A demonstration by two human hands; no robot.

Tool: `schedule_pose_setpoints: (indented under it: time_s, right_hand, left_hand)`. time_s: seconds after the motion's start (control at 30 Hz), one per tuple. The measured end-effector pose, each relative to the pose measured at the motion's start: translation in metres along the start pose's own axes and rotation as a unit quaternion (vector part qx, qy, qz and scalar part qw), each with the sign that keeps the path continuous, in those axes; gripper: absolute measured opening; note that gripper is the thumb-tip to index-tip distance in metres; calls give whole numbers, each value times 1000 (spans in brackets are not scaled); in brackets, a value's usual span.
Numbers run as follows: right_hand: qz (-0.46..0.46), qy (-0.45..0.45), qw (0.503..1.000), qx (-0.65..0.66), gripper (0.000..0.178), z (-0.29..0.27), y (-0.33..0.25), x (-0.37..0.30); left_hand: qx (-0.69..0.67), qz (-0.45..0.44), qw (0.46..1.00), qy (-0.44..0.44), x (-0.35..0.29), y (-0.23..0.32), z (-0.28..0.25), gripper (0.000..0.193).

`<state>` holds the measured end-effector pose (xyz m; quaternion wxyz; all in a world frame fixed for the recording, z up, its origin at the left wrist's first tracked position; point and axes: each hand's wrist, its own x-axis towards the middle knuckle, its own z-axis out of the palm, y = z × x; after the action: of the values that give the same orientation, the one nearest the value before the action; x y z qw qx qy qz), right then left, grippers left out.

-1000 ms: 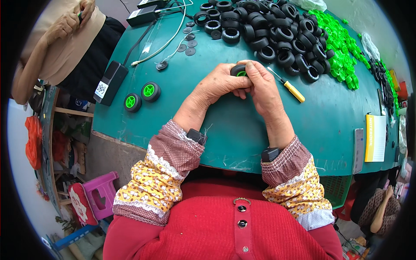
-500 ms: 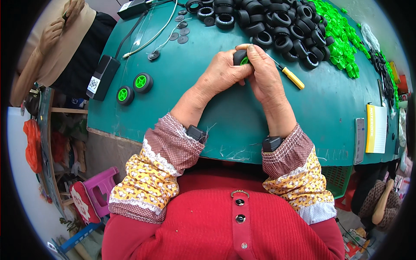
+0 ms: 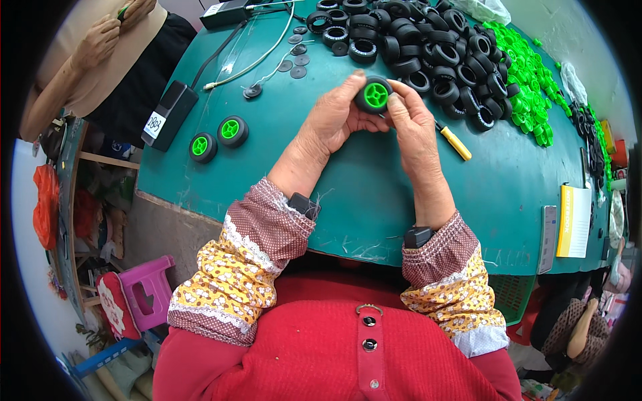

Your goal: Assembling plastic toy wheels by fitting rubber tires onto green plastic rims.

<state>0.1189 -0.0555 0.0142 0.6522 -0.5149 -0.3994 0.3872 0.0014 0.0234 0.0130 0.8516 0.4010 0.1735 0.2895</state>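
Between my two hands is a small toy wheel (image 3: 374, 95), a black tyre around a green spoked hub, its hub face turned up. My left hand (image 3: 340, 115) grips its left side with the thumb along the tyre. On the right side, my right hand (image 3: 412, 119) pinches the tyre between thumb and fingers. Two like wheels, one a wheel (image 3: 202, 147) and the other a wheel (image 3: 233, 131), lie on the green table (image 3: 287, 200) to the left. Beside my right hand rests a screwdriver (image 3: 455, 142) with a yellow handle, its shaft partly hidden behind the hand.
Black tyres (image 3: 435, 53) are heaped at the back, next to a pile of green hubs (image 3: 531, 100). Several black discs (image 3: 299, 71) and a pale cable (image 3: 261, 63) lie back left, near a black box (image 3: 170, 115). A notebook (image 3: 574, 220) sits at right. Another person's hand (image 3: 99, 43) shows upper left.
The wheel has turned so its green hub now faces up, and my hands have moved apart to its two sides. The whole view has shifted slightly.
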Motion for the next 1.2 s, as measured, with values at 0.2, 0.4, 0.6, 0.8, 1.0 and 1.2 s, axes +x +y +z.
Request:
schedule_pose_setpoints:
  time_s: [0.2, 0.4, 0.6, 0.8, 1.0, 1.2]
  right_hand:
    - [-2, 47, 999, 11, 21, -4, 7, 4]
    - [17, 48, 996, -68, 21, -10, 9, 6]
    - [18, 70, 997, 12, 20, -10, 5, 5]
    - [137, 55, 961, 235, 26, -10, 1, 6]
    - [120, -63, 973, 185, 27, -5, 3, 0]
    - [109, -86, 981, 136, 26, -2, -3, -1]
  left_hand:
    - [100, -14, 994, 32, -1, -4, 9, 34]
    - [223, 13, 972, 75, 2, -7, 7, 34]
    - [238, -7, 970, 39, 1, 1, 4, 25]
    - [180, -23, 982, 54, 0, -1, 8, 32]
    - [193, -51, 980, -21, -1, -2, 12, 31]
    - [233, -63, 970, -26, -2, -1, 10, 31]
